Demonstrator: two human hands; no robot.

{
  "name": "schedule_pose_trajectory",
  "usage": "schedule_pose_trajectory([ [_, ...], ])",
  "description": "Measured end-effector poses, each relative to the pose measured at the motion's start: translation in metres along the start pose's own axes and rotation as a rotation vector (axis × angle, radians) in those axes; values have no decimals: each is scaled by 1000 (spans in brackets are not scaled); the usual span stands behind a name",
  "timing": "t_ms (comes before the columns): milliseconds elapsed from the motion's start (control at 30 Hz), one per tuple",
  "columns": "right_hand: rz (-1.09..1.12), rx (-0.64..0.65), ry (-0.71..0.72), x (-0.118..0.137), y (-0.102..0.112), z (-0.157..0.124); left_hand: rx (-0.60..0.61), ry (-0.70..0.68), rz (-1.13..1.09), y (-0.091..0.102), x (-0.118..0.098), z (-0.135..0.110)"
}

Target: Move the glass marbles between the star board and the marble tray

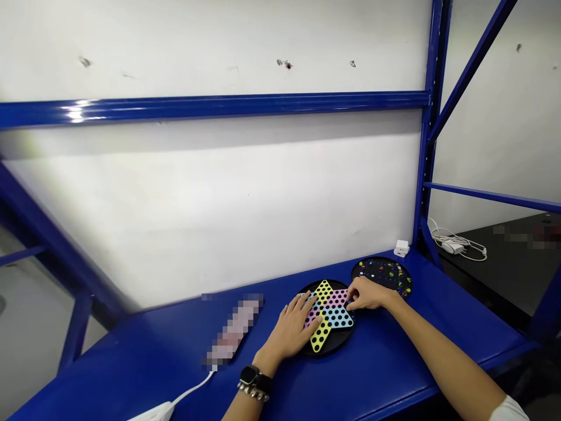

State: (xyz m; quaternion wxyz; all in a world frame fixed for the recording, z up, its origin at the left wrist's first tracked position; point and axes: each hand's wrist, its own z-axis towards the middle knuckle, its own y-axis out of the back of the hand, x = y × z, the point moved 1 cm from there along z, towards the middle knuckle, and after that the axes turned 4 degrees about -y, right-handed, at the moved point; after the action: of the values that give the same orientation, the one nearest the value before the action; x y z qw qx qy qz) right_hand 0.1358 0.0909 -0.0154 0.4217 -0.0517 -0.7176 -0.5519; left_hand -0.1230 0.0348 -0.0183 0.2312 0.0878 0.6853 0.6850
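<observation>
A round black Chinese checkers board [332, 318] with a star of yellow, pink and blue holed fields lies on the blue bench [385, 368]. My left hand [294, 326] rests flat on the board's left side, fingers spread, a watch and bracelet on the wrist. My right hand [365, 294] is at the board's right edge with fingers curled together in a pinch; what they hold is too small to make out. Just behind it sits a round black tray [382, 275] holding several coloured marbles.
A white charger block [401, 248] stands by the wall behind the tray. A blurred flat object [234, 330] lies left of the board with a white cable [188, 393] running from it. Blue rack posts rise at right; a black table [499, 263] with white cables lies beyond.
</observation>
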Motion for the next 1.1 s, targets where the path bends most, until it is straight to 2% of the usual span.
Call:
schedule_pose_trajectory([
  [100,47,-56,5,1,5,0,7,3,0,2,-2,-1],
  [167,39,-168,-23,0,17,-3,15,9,0,3,-3,-1],
  [267,-48,-390,-156,-12,44,-15,10,8,1,2,-1,-1],
  [333,-110,-441,-292,-27,61,-26,-9,-4,1,-1,1,-1],
  [400,-135,-370,-393,-43,72,-35,-29,-12,7,-3,3,0],
  [467,-146,-249,-435,-53,74,-39,-41,-13,14,-5,4,0],
  [600,-171,-79,-448,-46,61,-37,-33,-11,9,-3,3,-1],
  [667,-219,-71,-454,-34,57,-36,-16,-3,3,-2,2,-1],
  [800,-289,-140,-428,-15,60,-41,1,2,-9,0,1,-1],
  [1100,-295,-57,-465,-11,60,-43,4,13,1,0,0,-1],
])
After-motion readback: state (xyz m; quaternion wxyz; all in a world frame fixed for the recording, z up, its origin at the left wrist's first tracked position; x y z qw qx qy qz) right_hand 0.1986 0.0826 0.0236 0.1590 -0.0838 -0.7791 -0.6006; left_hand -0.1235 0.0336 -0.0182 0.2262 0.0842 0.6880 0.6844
